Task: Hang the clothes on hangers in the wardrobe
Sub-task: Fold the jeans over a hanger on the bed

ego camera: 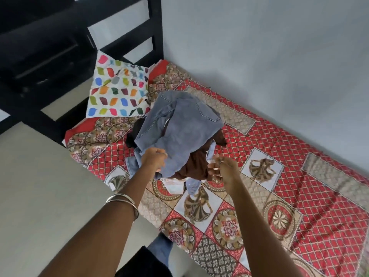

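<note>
A heap of clothes lies on the bed. Grey-blue jeans (179, 126) lie on top, a dark brown garment (196, 163) under them, and light blue and white pieces (192, 184) stick out at the near edge. My left hand (154, 159) grips the near left edge of the jeans with curled fingers. My right hand (220, 169) is at the near right edge of the pile, fingers loosely bent by the brown garment; whether it holds cloth is unclear. No hanger or wardrobe is in view.
The bed carries a red patterned sheet (289, 176) and runs along a pale wall on the right. A white pillow with coloured shapes (117, 88) lies at its head. A black slatted frame (123, 33) stands behind. Pale floor (40, 176) lies left.
</note>
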A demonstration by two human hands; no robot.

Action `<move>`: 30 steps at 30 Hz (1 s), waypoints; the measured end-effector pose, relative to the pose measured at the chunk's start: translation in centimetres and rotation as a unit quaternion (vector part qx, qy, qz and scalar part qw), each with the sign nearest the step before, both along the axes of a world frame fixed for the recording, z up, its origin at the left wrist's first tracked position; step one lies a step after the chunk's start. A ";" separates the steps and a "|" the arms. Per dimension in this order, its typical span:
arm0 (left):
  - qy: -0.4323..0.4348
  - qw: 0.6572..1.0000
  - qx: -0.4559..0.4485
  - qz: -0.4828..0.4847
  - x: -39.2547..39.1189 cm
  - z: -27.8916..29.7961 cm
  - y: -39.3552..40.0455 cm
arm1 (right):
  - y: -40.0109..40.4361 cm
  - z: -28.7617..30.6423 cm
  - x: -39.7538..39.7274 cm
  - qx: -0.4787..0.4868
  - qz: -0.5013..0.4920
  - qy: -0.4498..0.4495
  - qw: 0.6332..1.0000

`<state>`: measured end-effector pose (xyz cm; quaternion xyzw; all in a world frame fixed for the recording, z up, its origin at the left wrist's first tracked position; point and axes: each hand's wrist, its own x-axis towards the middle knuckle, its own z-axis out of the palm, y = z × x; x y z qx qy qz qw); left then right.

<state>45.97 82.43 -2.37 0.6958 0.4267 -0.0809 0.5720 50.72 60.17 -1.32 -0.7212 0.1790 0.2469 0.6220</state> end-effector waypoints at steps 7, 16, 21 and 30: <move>0.048 0.997 -0.043 -0.028 11.6 -7.0 6.6 | 7.4 -10.0 13.3 -0.019 -0.062 0.099 0.993; 0.060 0.990 -0.128 0.006 21.9 -14.3 12.0 | 9.7 -20.1 26.1 -0.134 -0.197 0.112 0.965; 0.021 0.995 -0.093 0.003 24.6 -16.4 13.6 | 11.8 -21.1 28.8 -0.085 -0.294 0.103 0.947; -0.115 0.964 0.020 -0.240 32.6 -10.6 12.2 | 21.3 -16.3 22.4 -0.094 0.229 -0.386 0.889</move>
